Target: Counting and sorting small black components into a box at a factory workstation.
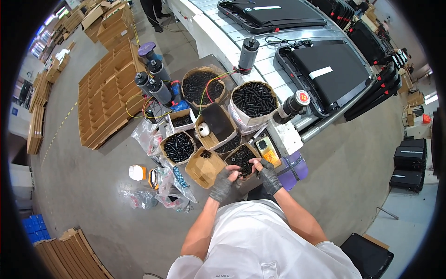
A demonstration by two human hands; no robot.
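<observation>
Both hands wear grey gloves with bare fingertips and meet over an open cardboard box of small black parts (241,156). My left hand (223,183) has its fingers drawn together at the box's near-left edge. Across from it, my right hand (267,173) is closed with thumb and forefinger pinched; whatever either hand holds is too small to make out. Left of them stands a cardboard box (200,175) with only a few black pieces in it. A phone (265,145) lies beside the right hand, above an orange label (271,159).
Boxes of black screw-like parts (254,100) crowd the stand ahead. Grey motor cylinders (248,55) with coloured wires stand around them. A roller conveyor (260,60) carries black treadmill-like units (325,74). Plastic bags (169,186) lie at left, near a cardboard divider tray (109,93).
</observation>
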